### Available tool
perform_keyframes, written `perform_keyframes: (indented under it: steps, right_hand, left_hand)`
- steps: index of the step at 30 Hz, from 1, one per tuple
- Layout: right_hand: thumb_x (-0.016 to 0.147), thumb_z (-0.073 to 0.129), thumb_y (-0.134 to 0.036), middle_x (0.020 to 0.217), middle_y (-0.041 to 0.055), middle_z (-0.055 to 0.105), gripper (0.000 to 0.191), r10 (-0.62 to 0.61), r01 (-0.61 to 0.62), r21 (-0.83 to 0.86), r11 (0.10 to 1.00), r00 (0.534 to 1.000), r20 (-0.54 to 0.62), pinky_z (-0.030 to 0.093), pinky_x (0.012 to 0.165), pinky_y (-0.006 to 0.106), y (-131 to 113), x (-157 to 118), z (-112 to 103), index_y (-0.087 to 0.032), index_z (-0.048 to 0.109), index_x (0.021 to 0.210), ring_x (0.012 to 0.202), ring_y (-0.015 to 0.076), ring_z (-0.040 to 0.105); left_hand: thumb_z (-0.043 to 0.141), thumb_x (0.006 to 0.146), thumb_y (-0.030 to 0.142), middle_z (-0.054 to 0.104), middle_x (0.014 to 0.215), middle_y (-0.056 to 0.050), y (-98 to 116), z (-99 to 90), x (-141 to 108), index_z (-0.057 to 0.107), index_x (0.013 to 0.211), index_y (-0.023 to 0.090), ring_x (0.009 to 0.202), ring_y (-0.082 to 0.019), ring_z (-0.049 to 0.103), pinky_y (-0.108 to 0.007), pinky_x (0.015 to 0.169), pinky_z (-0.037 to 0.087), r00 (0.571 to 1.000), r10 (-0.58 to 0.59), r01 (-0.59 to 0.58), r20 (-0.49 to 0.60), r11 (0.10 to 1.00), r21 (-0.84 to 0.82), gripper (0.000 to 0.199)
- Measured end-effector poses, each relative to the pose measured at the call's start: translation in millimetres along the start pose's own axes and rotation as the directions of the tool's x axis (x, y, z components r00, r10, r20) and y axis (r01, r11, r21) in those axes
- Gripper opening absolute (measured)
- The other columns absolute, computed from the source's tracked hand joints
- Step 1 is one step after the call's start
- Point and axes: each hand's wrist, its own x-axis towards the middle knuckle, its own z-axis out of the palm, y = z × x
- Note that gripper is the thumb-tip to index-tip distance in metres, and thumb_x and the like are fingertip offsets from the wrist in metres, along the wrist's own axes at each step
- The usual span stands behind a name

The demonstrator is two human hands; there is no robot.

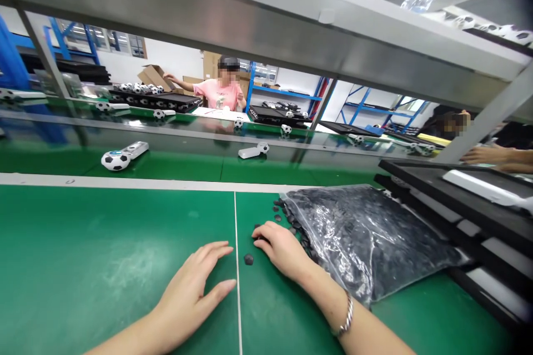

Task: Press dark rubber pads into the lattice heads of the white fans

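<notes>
My left hand (194, 283) hovers over the green worktop (83, 266), fingers stretched and thumb apart, with nothing in it. Just right of its fingertips lies a small black five-sided piece (249, 259). My right hand (285, 249) is bent over the worktop at the edge of a heap of such pieces, thumb and fingers closed around a small black piece that is mostly hidden. More loose black pieces (277, 217) spill from the mouth of a clear plastic bag (366, 233) full of them, right beside this hand.
Beyond the worktop a green conveyor belt (187, 161) carries white handles with football-patterned heads (116, 160). Black stacked trays (453, 194) stand at the right. A metal shelf (270, 22) crosses overhead. A co-worker in a pink shirt (219, 93) sits opposite; another person's hands (495, 155) show at right.
</notes>
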Motion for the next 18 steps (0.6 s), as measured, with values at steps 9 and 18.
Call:
perform_keyframes:
  steps: [9, 18]
  right_hand:
    - [0.081, 0.056, -0.006, 0.091, 0.0022, 0.058, 0.014, -0.079, 0.098, 0.240, 0.966, 0.993, -0.088, 0.045, 0.080, 0.023, -1.1, 0.9, 8.0, -0.016, 0.061, 0.091, 0.088, 0.0120, 0.054]
    - [0.080, 0.055, -0.003, 0.086, 0.0018, 0.058, 0.020, -0.088, 0.152, 0.259, 0.954, 0.966, -0.243, 0.046, 0.075, 0.025, -0.1, 2.4, 9.3, -0.017, 0.059, 0.095, 0.080, 0.0123, 0.055]
  left_hand:
    - [0.044, 0.086, 0.046, 0.041, 0.131, -0.006, 7.5, -8.3, -0.9, 0.043, 0.123, 0.025, 0.120, -0.024, 0.040, -0.042, 0.100, 0.038, 0.996, -0.014, 0.013, 0.086, 1.000, 0.005, 0.043]
    - [0.045, 0.086, 0.045, 0.042, 0.131, -0.005, 4.4, -6.6, -2.8, 0.042, 0.123, 0.026, 0.119, -0.022, 0.041, -0.041, 0.099, 0.039, 0.997, 0.018, -0.022, 0.081, 0.999, 0.048, 0.042]
